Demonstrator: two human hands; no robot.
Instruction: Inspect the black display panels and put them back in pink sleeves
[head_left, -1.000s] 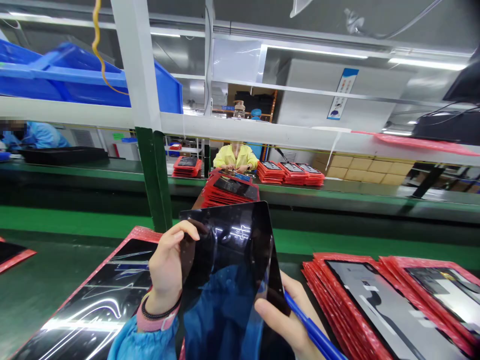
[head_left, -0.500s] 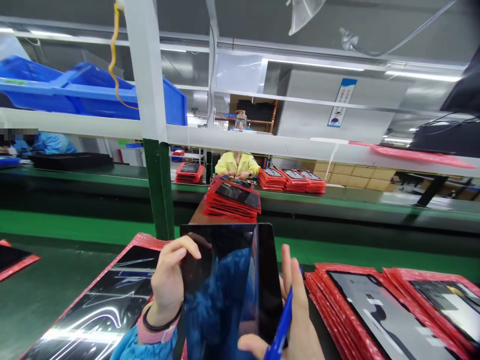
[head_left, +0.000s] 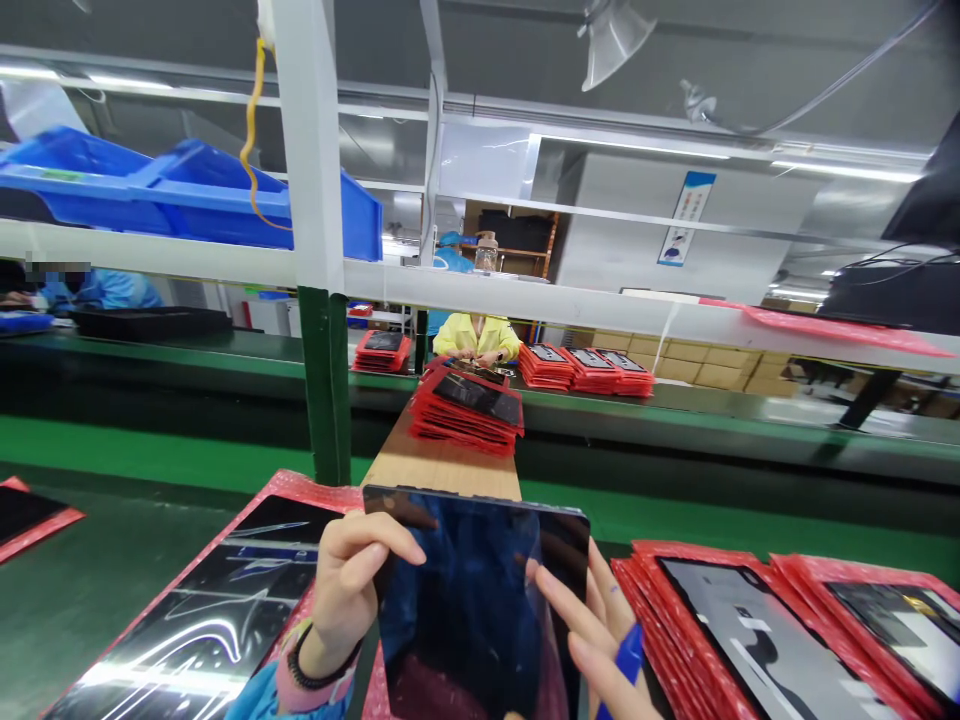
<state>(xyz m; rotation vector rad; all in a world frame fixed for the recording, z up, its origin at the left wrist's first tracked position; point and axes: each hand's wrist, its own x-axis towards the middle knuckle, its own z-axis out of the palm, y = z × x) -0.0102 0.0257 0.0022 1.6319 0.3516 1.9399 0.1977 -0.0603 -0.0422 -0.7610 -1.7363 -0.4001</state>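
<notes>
A dark, glossy tablet screen point(head_left: 465, 620) is held up in front of me, mirroring blue clothing. My left hand point(head_left: 349, 580) grips its left edge, fingers bent over the front near the upper corner. At the right side, my right hand point(head_left: 600, 640) has a blue pen point(head_left: 630, 655) tucked between its fingers. One extended finger of that hand meets the glass, while others reach behind the right edge. Beneath and left of the screen, a larger glossy black panel point(head_left: 202, 600) lies on red bubble wrap point(head_left: 296, 484).
Red-wrapped panel stacks point(head_left: 720, 620) stand at right; another stack point(head_left: 469, 405) sits on a wooden board point(head_left: 427, 470) ahead. Across the bench, a person in yellow point(head_left: 480, 335) works. A white post point(head_left: 311, 150) and shelf rail point(head_left: 525, 285) cross in front, with blue bins point(head_left: 202, 195) above.
The screen has dropped lower and turned slightly, uncovering more of the wooden board. My right hand's raised fingers have come down onto the glass and around its right edge.
</notes>
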